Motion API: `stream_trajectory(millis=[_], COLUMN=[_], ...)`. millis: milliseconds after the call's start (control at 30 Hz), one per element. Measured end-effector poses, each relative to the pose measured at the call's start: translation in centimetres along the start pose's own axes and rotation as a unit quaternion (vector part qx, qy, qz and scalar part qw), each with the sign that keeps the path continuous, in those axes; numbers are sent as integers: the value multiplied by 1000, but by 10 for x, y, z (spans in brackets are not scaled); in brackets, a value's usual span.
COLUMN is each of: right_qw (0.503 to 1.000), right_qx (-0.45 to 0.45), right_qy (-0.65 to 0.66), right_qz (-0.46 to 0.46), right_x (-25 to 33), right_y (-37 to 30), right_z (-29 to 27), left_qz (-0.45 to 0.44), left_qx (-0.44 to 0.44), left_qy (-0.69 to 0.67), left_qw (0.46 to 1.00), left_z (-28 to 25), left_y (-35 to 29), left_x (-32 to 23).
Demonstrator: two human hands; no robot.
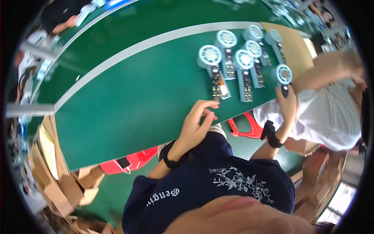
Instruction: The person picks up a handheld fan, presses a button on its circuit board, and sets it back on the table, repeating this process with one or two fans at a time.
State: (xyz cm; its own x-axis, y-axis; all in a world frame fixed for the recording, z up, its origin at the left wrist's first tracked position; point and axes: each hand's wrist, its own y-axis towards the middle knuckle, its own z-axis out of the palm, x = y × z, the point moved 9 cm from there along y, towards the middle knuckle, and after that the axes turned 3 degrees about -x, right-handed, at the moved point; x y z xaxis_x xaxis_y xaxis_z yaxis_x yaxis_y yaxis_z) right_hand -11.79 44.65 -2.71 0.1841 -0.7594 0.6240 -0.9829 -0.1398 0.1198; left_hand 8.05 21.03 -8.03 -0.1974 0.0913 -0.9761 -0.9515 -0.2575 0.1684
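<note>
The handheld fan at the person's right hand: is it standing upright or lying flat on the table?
Lying flat. The handheld fan rests on the green table with its round head facing up, its handle under the right hand.

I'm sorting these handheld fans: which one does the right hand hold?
The right hand holds the fan at the table's near edge, rightmost in the front row; the others lie untouched on the green table.

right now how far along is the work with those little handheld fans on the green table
Six pale blue handheld fans already lie side by side on the green table, handles toward the person. In hand: the right hand has its grip on a seventh fan at the table's near edge. The left hand hovers empty by the nearest fan's handle. What is left cannot be told; no further loose fans show.
</note>
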Motion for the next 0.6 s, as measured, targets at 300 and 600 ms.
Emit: stream_trajectory(millis=[300,600], right_qw=[994,990], right_qx=[-43,-67], right_qy=[87,36], right_qz=[56,-121], right_x=[-61,2], right_y=[57,103], right_z=[16,13], left_qz=[-43,-57], left_qx=[-33,-34], left_qy=[-72,-42], left_qw=[996,997], left_z=[-5,-16], left_y=[-4,-9], left_x=[7,4])
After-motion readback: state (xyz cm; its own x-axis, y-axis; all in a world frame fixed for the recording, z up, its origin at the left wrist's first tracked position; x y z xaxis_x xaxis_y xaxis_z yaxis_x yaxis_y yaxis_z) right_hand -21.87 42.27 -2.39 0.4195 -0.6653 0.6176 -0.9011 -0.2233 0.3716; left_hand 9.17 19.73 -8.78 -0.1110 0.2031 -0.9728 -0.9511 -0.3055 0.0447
